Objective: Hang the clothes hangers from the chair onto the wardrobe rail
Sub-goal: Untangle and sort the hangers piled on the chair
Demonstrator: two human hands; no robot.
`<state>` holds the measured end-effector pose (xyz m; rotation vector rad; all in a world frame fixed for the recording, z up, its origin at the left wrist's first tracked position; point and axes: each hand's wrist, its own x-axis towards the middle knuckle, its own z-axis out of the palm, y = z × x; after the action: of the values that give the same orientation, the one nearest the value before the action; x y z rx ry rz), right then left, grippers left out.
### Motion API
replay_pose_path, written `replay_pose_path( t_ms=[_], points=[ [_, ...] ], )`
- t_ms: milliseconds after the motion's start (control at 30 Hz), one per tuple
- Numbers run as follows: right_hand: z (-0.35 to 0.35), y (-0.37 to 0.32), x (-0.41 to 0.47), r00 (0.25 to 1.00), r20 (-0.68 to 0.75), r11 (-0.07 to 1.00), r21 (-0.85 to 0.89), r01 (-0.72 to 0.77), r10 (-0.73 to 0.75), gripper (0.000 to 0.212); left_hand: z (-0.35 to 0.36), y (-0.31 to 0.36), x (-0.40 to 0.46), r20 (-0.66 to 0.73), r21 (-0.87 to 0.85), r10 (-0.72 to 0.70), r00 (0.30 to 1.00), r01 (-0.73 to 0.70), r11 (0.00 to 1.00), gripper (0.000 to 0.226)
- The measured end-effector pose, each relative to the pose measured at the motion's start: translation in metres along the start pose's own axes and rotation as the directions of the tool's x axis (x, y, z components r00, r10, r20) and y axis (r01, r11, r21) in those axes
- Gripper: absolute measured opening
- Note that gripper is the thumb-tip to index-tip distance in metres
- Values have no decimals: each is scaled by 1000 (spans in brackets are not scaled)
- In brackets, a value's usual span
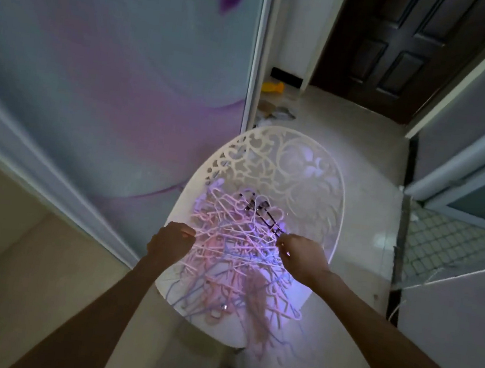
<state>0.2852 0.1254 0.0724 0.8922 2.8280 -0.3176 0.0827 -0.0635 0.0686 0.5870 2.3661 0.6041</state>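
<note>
Pink, white and pale blue plastic clothes hangers (237, 244) are lying in a tangled heap on the seat of the white chair (291, 171), which is standing at the centre of the view with its fretwork back toward 12 o'clock. A few hangers are spilling over the seat's front edge toward 6 o'clock, and a dark item, possibly a clip hanger, is sitting in the heap toward 1 o'clock.

The left hand (171, 241) is reaching in at the 9 o'clock edge of the heap, its fingers curled closed around what appears to be a thin hanger strand (the exact piece cannot be told through the blur). The right hand (302, 257) is working at the 3 o'clock edge, its fingers pinched together on a thin hanger wire.

Judged from this view, the task is sitting at an early stage: the heap is looking large and no hanger is showing clear of the chair. The wardrobe rail is not showing anywhere in the frame, so how many hangers are already hanging on it cannot be told. A sliding wardrobe door (112, 61) with a purple pattern is filling the 10 o'clock area. The remaining work appears to be separating hangers from the tangle and carrying them to the rail.
</note>
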Motion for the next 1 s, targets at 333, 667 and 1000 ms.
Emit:
replay_pose_path(
  t_ms=[333, 667, 1000],
  points=[
    [138, 40, 82, 984, 176, 1000, 1, -4, 4, 33, 128, -71, 111, 179, -193, -318, 931, 351, 916, 58],
    [223, 10, 105, 974, 110, 980, 41, 197, -200, 30, 165, -118, 121, 50, -126, -47, 998, 53, 991, 52],
    [192, 25, 105, 983, -142, 930, 333, 158, -116, 58, 146, -141, 118, -87, -214, -189, 978, 167, 962, 50]
  ],
)
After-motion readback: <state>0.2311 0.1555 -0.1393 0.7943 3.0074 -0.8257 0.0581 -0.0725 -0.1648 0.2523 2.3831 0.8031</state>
